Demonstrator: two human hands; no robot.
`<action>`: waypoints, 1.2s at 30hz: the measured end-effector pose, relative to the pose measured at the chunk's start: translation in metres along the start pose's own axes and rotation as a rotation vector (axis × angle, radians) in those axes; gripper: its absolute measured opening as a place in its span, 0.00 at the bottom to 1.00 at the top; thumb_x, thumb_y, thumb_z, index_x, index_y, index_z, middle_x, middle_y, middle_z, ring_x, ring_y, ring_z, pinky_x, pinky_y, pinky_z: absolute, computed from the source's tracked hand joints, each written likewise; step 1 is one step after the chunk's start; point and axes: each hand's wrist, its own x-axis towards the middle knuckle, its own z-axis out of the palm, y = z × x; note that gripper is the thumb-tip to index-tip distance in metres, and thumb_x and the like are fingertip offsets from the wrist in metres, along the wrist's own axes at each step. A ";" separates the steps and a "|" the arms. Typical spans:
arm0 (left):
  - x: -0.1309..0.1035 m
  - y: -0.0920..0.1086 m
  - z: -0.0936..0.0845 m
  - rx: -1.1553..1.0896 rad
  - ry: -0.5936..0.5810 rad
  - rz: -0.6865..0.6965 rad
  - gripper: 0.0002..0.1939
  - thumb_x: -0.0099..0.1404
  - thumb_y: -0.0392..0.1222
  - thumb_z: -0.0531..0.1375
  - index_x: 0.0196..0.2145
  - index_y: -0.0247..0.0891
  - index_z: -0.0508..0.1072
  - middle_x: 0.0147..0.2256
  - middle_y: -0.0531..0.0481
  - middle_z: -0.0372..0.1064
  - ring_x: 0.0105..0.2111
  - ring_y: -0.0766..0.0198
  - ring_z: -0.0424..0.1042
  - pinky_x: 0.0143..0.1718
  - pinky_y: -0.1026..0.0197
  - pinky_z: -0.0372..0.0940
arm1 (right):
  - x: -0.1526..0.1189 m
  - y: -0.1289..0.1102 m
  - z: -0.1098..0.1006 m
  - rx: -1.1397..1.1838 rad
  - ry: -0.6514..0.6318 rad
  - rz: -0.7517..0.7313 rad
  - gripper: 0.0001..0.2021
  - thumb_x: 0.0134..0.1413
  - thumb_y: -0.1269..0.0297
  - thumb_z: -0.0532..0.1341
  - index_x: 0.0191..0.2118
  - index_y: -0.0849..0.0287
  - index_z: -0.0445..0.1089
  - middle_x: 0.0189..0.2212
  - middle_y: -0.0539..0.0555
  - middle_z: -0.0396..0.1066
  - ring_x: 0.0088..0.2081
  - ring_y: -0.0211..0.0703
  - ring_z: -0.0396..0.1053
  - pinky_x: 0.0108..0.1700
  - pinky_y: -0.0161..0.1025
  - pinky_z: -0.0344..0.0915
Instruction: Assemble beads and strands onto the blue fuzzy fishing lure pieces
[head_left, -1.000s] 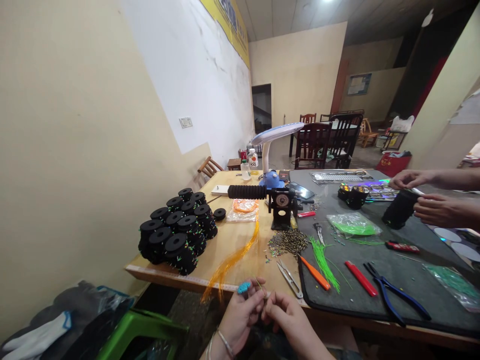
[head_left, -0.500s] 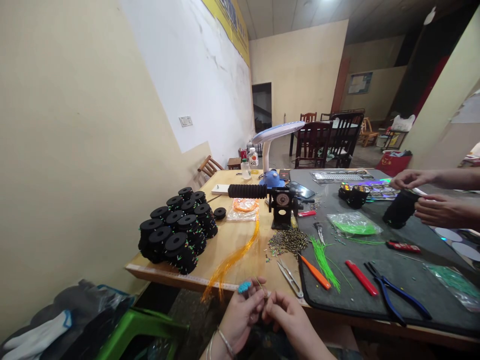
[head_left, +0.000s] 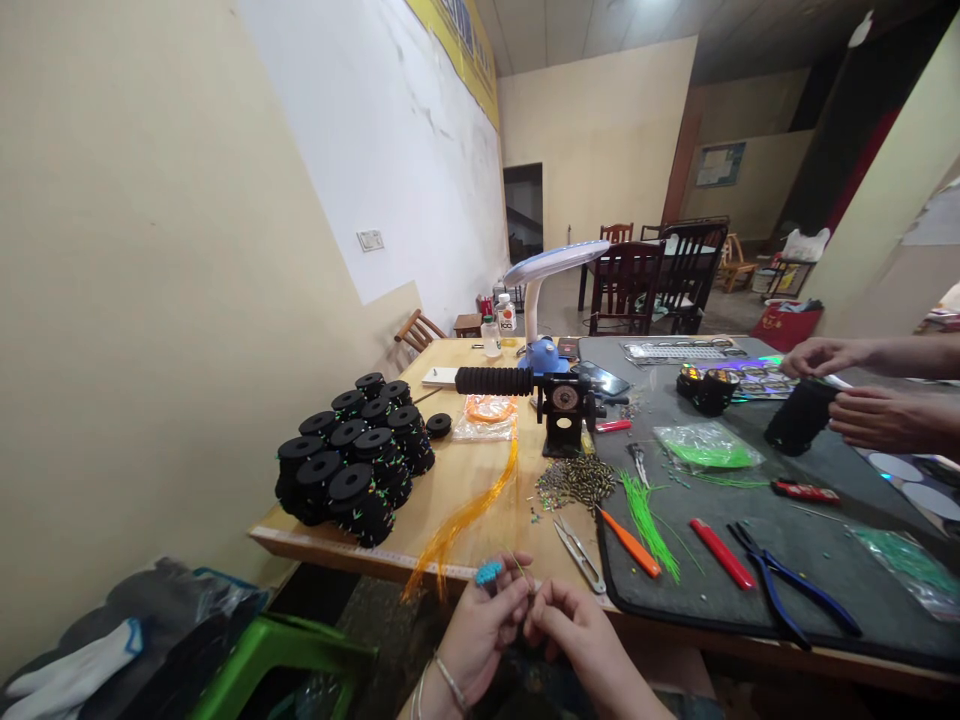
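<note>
My left hand [head_left: 489, 615] and my right hand [head_left: 574, 625] meet just in front of the table's near edge, fingertips pinched close together. A thin yellow-green strand [head_left: 516, 560] rises from the left fingers. What sits between the right fingertips is too small to make out. A bumpy turquoise piece [head_left: 488, 573] is on or against a left finger. Orange strands [head_left: 457, 545] hang over the edge just beyond my left hand. Thread snips [head_left: 579, 555] lie beyond my right hand, beside a pile of small metal pieces [head_left: 585, 483].
Black foam spools [head_left: 352, 485] stand stacked at left. A winding device [head_left: 562, 415] and a lamp [head_left: 544, 355] stand mid-table. On the grey mat [head_left: 720, 610] lie an orange-handled tool [head_left: 630, 543], green strands [head_left: 651, 525] and blue pliers [head_left: 795, 585]. Another person's hands [head_left: 862, 400] work at right.
My hands keep almost the same pinched pose. The other person's hands and the black roll beneath them have barely shifted.
</note>
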 end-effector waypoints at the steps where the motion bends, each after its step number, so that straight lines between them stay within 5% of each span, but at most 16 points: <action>1: 0.000 0.000 0.000 -0.004 0.004 -0.002 0.24 0.44 0.46 0.74 0.38 0.36 0.75 0.22 0.58 0.63 0.19 0.75 0.57 0.21 0.69 0.54 | 0.000 0.000 0.000 0.001 -0.004 -0.003 0.13 0.40 0.54 0.61 0.23 0.58 0.61 0.20 0.49 0.67 0.24 0.36 0.61 0.26 0.32 0.53; 23: -0.001 0.002 0.000 -0.012 0.027 -0.011 0.25 0.42 0.45 0.75 0.38 0.35 0.75 0.21 0.58 0.64 0.19 0.75 0.58 0.21 0.70 0.54 | 0.001 0.003 0.001 0.004 -0.009 -0.012 0.13 0.41 0.54 0.61 0.23 0.58 0.61 0.20 0.48 0.68 0.23 0.34 0.61 0.26 0.31 0.53; 30: -0.003 0.002 0.002 -0.013 0.010 0.008 0.25 0.43 0.46 0.75 0.39 0.36 0.76 0.21 0.58 0.64 0.19 0.74 0.59 0.23 0.68 0.59 | 0.007 0.009 -0.002 0.029 -0.017 -0.028 0.24 0.40 0.39 0.63 0.24 0.59 0.62 0.19 0.47 0.67 0.20 0.31 0.59 0.22 0.30 0.52; 36: 0.010 0.004 0.000 0.114 -0.003 0.164 0.24 0.47 0.47 0.73 0.39 0.37 0.74 0.25 0.56 0.66 0.21 0.73 0.63 0.22 0.68 0.60 | 0.022 0.011 -0.007 0.030 0.004 -0.034 0.29 0.37 0.33 0.62 0.27 0.58 0.62 0.19 0.47 0.67 0.18 0.31 0.61 0.19 0.28 0.52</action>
